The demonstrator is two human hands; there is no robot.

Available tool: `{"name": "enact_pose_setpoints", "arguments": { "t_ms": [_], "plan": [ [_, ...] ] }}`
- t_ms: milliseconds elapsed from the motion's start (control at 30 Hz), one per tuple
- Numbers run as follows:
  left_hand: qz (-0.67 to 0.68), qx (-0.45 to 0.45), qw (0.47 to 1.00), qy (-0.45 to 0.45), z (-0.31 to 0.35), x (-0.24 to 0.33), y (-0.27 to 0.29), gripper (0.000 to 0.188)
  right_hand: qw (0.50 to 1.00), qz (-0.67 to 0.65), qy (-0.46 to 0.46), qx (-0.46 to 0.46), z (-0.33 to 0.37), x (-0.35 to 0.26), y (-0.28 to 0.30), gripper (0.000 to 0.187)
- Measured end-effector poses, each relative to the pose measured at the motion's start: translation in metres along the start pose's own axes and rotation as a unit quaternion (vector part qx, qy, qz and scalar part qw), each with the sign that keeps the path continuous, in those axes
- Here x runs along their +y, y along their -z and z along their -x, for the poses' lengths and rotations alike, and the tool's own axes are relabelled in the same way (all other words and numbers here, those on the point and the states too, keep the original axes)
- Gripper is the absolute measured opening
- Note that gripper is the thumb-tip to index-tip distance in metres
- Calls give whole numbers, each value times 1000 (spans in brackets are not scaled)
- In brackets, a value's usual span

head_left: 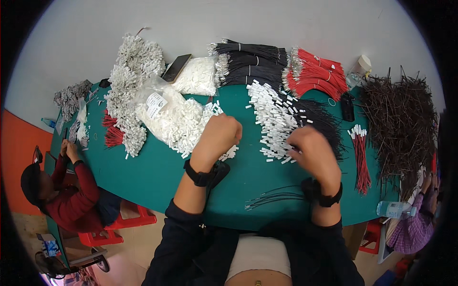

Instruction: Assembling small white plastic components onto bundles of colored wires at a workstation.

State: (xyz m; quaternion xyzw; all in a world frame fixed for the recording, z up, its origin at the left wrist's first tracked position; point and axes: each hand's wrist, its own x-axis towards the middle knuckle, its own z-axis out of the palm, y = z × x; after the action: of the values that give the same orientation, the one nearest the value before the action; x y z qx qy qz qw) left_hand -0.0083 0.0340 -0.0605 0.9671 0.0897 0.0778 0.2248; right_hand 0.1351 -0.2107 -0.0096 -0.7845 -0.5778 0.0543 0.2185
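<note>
My left hand (223, 132) is closed, its curled fingers turned away, over loose white plastic connector housings (213, 110) beside an opened clear bag (157, 107) of the same pieces. Anything pinched in it is hidden. My right hand (310, 147), slightly blurred, hovers by the right edge of a heap of white-tipped black wires (276, 124). Its thumb and bent forefinger stand apart, and nothing shows between them. Several loose black wires (274, 196) lie on the green table (243, 176) near my body, left of my right wrist.
Bundled black wires (255, 62) and red wires (317, 74) line the back. Left stand a white connector pile (131, 90) and a phone (176, 68). At right are white-tipped red wires (361, 159), a dark wire heap (400, 124) and a bottle (395, 209). A person (67, 190) sits at left.
</note>
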Motion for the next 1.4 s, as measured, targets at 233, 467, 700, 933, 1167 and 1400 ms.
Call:
{"name": "enact_pose_setpoints", "arguments": {
  "t_ms": [233,467,700,933,1167,1400],
  "plan": [
    [-118,-75,990,-4,-3,-9,-31,18,947,34,151,-281,20,-57,-74,16],
    [-161,-30,986,-3,-6,-13,-48,8,946,43,190,-260,32,-69,-88,4],
    [68,3,997,40,-14,15,0,6,948,19,205,-244,26,-58,-88,4],
    [400,102,909,58,-1,48,35,15,947,-107,144,-266,8,-44,-60,5],
    [534,105,838,43,7,57,43,19,947,-247,118,-166,1,-40,-36,8],
    [542,99,834,31,8,62,44,20,939,-306,124,-96,-2,-37,-28,10]
  ]
}}
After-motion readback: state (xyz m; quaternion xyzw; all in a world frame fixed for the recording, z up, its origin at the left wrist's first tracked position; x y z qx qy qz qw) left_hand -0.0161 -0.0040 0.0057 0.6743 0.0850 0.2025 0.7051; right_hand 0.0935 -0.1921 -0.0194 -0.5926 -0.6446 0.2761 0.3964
